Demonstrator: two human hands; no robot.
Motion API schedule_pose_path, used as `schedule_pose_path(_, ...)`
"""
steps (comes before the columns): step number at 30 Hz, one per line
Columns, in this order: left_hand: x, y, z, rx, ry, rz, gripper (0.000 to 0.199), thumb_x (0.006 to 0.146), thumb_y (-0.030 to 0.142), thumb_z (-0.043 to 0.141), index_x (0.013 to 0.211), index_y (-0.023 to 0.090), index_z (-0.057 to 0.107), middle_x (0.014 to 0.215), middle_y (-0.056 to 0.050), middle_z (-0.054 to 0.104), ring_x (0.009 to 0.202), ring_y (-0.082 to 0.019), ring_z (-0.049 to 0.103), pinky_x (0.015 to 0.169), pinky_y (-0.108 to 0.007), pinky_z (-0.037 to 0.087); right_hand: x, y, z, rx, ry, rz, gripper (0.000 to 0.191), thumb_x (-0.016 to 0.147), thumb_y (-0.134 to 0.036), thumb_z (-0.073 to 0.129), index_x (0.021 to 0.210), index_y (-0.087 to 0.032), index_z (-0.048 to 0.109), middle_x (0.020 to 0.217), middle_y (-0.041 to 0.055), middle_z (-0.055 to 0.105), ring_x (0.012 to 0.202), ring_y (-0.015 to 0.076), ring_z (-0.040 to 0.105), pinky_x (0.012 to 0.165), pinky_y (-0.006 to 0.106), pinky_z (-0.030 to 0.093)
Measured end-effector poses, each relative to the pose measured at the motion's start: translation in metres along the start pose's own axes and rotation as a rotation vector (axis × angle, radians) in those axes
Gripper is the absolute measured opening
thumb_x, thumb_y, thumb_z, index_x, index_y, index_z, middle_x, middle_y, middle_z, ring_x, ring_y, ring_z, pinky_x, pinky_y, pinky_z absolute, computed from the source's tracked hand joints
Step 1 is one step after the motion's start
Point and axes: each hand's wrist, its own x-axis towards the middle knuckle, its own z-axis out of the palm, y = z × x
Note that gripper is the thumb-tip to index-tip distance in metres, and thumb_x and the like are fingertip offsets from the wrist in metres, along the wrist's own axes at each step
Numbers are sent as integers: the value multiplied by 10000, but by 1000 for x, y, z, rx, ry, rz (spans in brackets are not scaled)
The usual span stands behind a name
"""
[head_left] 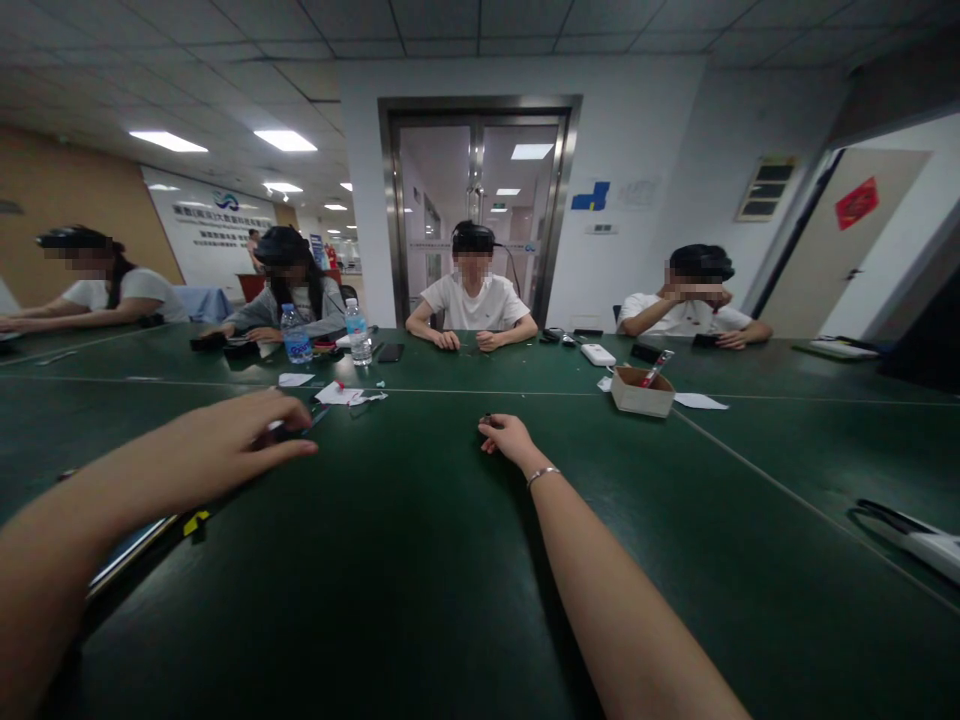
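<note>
My left hand (pixel 247 430) is on the left side of the green table (pixel 420 570). Its thumb and curved index finger are apart. Between and behind those fingers shows a small dark object that I cannot make out. A thin bluish stick-like item (pixel 319 414) lies just beyond the fingertips. Near the middle of the table, my right hand (pixel 508 440) has its fingers closed in a pinch. A tiny dark tip sticks up at its fingertips; most of what it holds is hidden. A bracelet (pixel 543 477) circles the right wrist.
White paper scraps (pixel 341 393) lie beyond my left hand, near two water bottles (pixel 297 340). An open cardboard box (pixel 643 398) stands at right. A dark-edged flat device (pixel 135 553) lies under my left forearm. Several people sit along the far side, one person (pixel 474 300) opposite me.
</note>
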Motion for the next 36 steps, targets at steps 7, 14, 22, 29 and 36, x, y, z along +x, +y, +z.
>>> schedule_pose_path(7,133,102,87,-119,-110,405,239,798,325,522,982,188,589,975,-59,578,882,-189,542,767,-269,402,-3,-1,0,-97,5,-22,136,815,-5,568,938,-63,577,478,-18,564,376,81,532,343,117,395)
schedule_pose_path(14,183,135,170,-470,24,308,346,743,262,594,1086,223,577,1051,-72,541,914,-193,558,819,-289,444,-6,-4,3,-125,20,-114,116,825,-40,557,924,-90,590,517,-25,563,367,79,538,310,114,381)
schedule_pose_path(22,179,104,218,-1031,64,124,168,730,224,626,886,163,629,838,-54,645,751,-165,604,743,-307,488,-6,-5,3,-93,-2,-102,113,741,-41,672,818,-89,604,530,-9,578,397,92,562,319,112,398)
schedule_pose_path(29,180,96,226,-1205,1,77,215,688,217,672,885,139,641,801,-67,655,737,-162,608,732,-305,486,-12,-10,-7,233,-75,19,166,831,38,517,960,-48,577,682,69,645,554,129,651,507,159,538)
schedule_pose_path(36,176,105,220,-1194,12,56,209,750,315,605,818,120,636,667,-40,610,588,-121,549,584,-246,444,-15,-8,-14,402,-81,34,248,818,71,488,1013,-60,570,826,98,646,623,147,669,650,228,580)
